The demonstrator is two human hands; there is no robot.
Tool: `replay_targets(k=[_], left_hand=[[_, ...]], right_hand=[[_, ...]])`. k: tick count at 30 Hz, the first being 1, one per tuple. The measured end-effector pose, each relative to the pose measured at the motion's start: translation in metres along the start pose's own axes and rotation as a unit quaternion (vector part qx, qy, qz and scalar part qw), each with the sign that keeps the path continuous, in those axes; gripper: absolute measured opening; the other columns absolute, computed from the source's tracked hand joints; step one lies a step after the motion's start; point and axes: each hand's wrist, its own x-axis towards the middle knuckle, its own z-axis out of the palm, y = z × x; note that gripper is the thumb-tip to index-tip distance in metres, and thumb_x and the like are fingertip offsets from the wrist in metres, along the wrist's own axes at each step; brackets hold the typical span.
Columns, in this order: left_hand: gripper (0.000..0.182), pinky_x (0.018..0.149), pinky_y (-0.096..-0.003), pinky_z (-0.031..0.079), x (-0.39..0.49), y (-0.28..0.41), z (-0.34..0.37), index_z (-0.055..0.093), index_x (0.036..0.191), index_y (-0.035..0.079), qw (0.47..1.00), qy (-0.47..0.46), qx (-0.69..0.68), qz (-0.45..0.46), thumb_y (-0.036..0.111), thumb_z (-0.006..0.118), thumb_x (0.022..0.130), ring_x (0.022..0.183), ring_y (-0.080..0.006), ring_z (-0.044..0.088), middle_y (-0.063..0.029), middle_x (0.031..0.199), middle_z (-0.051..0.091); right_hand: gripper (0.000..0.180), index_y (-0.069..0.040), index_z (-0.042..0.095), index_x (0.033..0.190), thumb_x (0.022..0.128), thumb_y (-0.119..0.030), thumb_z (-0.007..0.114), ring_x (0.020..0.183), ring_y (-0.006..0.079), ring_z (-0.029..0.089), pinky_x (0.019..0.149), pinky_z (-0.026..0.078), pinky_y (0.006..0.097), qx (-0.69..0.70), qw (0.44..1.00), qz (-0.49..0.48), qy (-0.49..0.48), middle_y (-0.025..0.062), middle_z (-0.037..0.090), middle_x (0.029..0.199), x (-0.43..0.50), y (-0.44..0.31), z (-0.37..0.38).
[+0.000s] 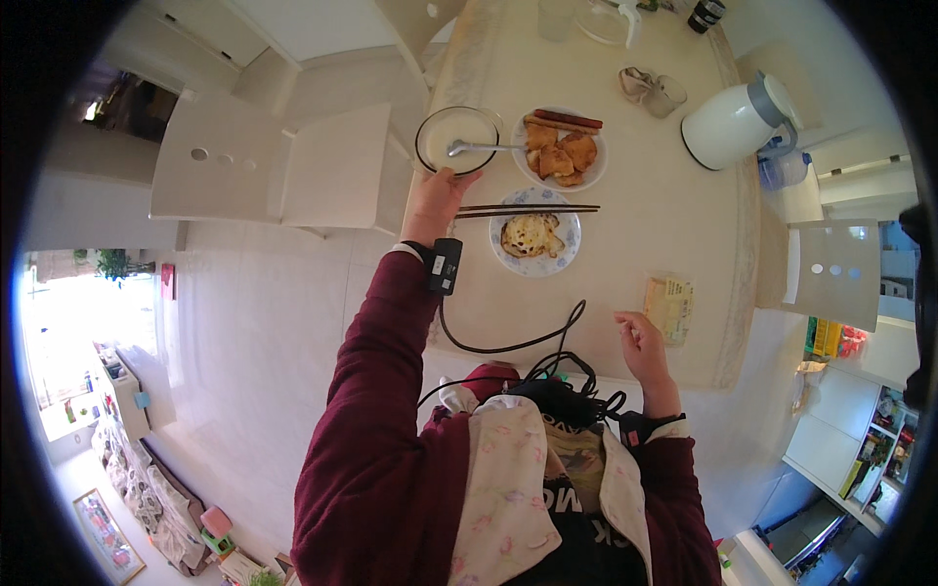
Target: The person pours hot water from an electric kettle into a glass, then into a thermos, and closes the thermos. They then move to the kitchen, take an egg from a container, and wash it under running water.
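My left hand (440, 199) grips the near rim of a clear glass bowl (484, 162) of pale, milky liquid near the table's left edge. A metal spoon (476, 146) lies across the bowl, its handle reaching a white plate (519, 165) of browned fried pieces (560, 155) and sausages (568, 119). Nearer me, a blue-patterned plate (506, 201) holds a fried egg (529, 236), with dark chopsticks (542, 209) laid over the plate. My right hand (646, 348) is empty and loosely curled, beside a clear food pack (668, 308) bearing a printed label.
A white kettle-like jug (733, 124) stands at the right, near a small beige cloth-like item (636, 84) and a cup (665, 97). A black cable (506, 350) loops over the table's front edge. White chairs (337, 168) flank the table; a glass lid (601, 22) lies at the far end.
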Motion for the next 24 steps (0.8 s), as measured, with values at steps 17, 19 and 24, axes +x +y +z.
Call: replay_targets(k=[17,19,24], left_hand=[[0.033,0.088,-0.0436,0.043,-0.005,-0.027,0.027,0.022,0.115,-0.011,0.968,0.142,-0.181,-0.098,0.001,0.027,0.085,0.106,-0.0439,0.039,-0.029,0.118,0.031],[0.033,0.087,-0.0428,0.044,-0.007,-0.032,0.03,0.022,0.115,-0.011,0.974,0.108,-0.176,-0.096,0.002,0.027,0.086,0.106,-0.0435,0.04,-0.0301,0.118,0.032],[0.031,0.081,-0.035,0.048,-0.011,-0.034,0.034,0.026,0.111,-0.013,0.967,0.084,-0.198,-0.139,0.004,0.03,0.085,0.099,-0.0395,0.048,-0.0263,0.111,0.04]], right_hand=[[0.018,-0.001,0.054,0.091,0.076,0.002,0.044,0.077,0.0253,0.057,0.067,0.044,0.0292,-0.009,0.999,-0.043,-0.001,0.0136,0.057,0.084,0.033,-0.016,0.005],[0.019,-0.002,0.055,0.092,0.076,0.002,0.044,0.077,0.0255,0.057,0.067,0.044,0.0293,-0.015,1.0,-0.025,-0.004,0.0137,0.057,0.084,0.032,-0.018,0.005],[0.022,-0.003,0.055,0.093,0.074,0.003,0.045,0.077,0.0251,0.057,0.066,0.044,0.0293,-0.01,1.0,-0.009,-0.009,0.0136,0.057,0.085,0.03,-0.016,0.004]])
